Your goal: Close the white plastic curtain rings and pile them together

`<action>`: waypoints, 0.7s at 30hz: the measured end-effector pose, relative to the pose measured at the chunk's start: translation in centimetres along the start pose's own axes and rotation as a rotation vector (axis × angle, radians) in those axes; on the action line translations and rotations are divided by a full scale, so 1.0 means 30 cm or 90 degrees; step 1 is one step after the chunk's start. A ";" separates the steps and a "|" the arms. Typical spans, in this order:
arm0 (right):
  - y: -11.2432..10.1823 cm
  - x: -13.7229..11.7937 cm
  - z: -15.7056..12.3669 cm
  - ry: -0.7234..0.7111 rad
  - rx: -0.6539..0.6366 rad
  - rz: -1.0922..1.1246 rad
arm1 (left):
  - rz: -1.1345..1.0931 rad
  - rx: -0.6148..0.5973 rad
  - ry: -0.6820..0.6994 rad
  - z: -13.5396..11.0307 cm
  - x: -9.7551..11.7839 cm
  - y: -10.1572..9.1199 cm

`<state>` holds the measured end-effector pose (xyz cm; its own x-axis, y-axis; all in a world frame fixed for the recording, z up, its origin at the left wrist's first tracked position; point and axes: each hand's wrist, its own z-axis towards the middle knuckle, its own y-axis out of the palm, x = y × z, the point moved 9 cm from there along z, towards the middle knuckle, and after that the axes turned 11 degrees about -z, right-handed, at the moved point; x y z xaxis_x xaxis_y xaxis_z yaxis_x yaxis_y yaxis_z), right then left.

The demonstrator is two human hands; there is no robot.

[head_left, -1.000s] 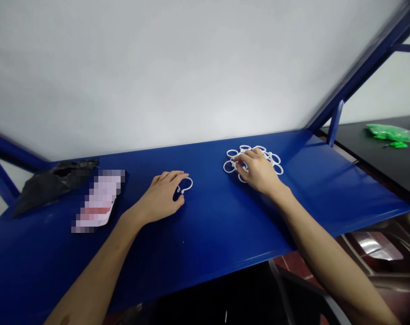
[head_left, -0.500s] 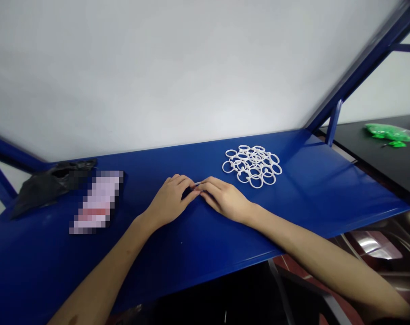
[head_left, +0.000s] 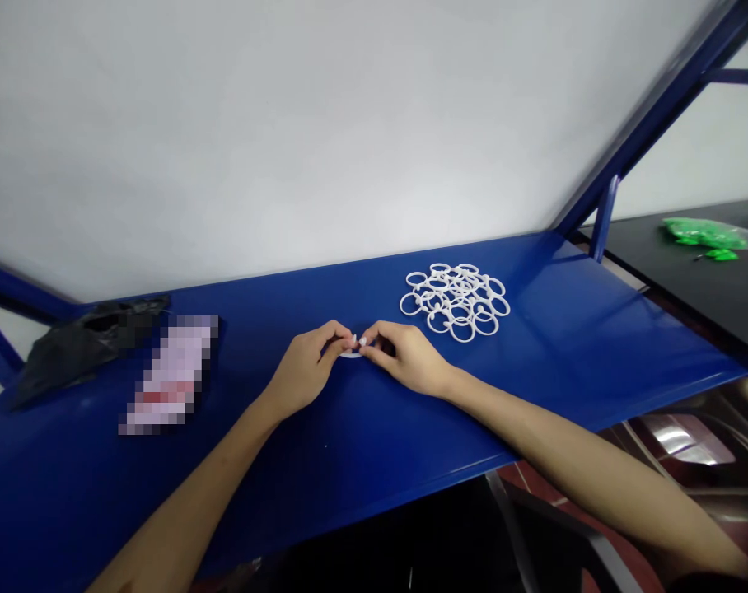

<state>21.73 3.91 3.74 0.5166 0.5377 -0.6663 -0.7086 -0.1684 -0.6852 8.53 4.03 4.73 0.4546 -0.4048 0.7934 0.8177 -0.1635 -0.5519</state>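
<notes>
Both my hands pinch one white plastic ring (head_left: 351, 355) just above the blue tabletop. Its two knobbed ends stand slightly apart at the top, one by each hand's fingertips. The lower arc curves toward me below the fingers. My left hand (head_left: 306, 366) is closed, thumb and forefinger on the ring's left side. The right side is pinched the same way by my right hand (head_left: 411, 358), also closed. Parts of the ring are hidden behind the fingers. To the right of my right hand lies a loose pile of similar white rings (head_left: 460, 321), overlapping one another.
The blue table (head_left: 275, 486) meets a pale wall behind. On the left lie a black plastic bag (head_left: 65, 354) and a blurred-out pinkish object (head_left: 173, 366). Blue metal posts (head_left: 605, 218) rise at the sides. A clear bag of green pieces (head_left: 708, 233) rests on a black table.
My fingertips have shifted on the ring, so its knobbed ends and lower arc now show. The view has moved slightly; the pile of rings looks the same.
</notes>
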 end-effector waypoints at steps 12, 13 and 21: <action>-0.272 0.025 -0.008 0.030 0.213 -0.505 | 0.005 0.049 -0.027 -0.003 -0.001 -0.026; -0.290 0.050 -0.009 0.058 0.210 -0.550 | 0.005 0.045 -0.028 -0.003 0.002 -0.024; -0.286 0.143 -0.010 0.151 0.122 -0.705 | 0.005 0.010 -0.048 -0.006 0.010 -0.003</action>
<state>30.18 7.40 6.68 0.9653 0.1397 0.2207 0.1393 0.4395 -0.8874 8.52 3.78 4.97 0.4864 -0.3370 0.8061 0.8190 -0.1456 -0.5550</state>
